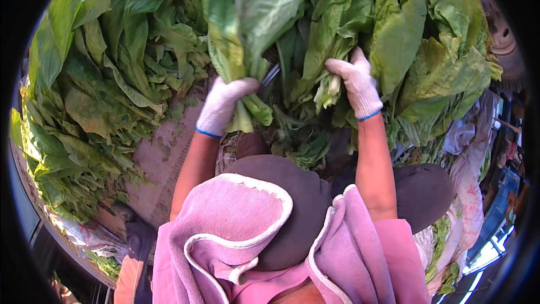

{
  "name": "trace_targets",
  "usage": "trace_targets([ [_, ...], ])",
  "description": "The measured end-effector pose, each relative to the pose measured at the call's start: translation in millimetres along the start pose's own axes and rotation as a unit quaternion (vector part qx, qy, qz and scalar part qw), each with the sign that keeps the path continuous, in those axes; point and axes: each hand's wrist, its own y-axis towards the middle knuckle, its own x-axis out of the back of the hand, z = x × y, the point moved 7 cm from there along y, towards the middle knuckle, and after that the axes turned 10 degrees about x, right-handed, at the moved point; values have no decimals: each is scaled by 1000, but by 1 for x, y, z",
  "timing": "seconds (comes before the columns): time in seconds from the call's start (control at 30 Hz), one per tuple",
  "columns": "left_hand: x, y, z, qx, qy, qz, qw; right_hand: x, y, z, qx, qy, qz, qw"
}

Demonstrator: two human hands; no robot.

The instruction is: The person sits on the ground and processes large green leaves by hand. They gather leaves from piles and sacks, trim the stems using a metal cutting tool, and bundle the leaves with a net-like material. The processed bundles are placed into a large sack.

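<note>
My left hand (225, 103), in a white knitted glove with a blue cuff edge, is closed around the stalk ends of a few large green leaves (270, 4) that stand up and away from me. My right hand (355, 82), gloved the same way, has its thumb and fingers around the stem end of another bunch of leaves (333, 46). Between the hands a thin metal piece (271, 74) shows in part among the leaves. Cut stalks stick out below both hands.
Heaps of broad green leaves lie at the left (109, 105) and right (443, 67). Bare boarding (158, 152) with leaf scraps shows at centre left. Printed white sacks (466, 190) lie at the right. Another person's leg (139, 240) is at lower left.
</note>
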Motion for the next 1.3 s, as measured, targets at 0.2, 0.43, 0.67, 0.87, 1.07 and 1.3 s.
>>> trace_targets([
  [0.2, -18, 26, 36, 46, -18, 26, 998, -6, -13, -12, 32, 39, 4, 999],
  [0.43, -18, 49, 57, 102, -61, 81, 990, 0, -11, -54, -51, -301, 15, 952],
  [0.67, -40, 45, 49, 105, 33, 79, 991, -36, -23, -33, -67, 102, 4, 993],
  [0.87, -66, 0, -7, 80, 304, 9, 949, -28, -17, -17, -70, 228, -25, 971],
  [1.07, -109, -26, -48, -35, 410, 68, 909, 49, 1, -43, -1, -154, -102, 983],
  [1.3, -92, -61, -84, 47, 397, 49, 915, -26, -17, 73, 59, 178, 11, 982],
])
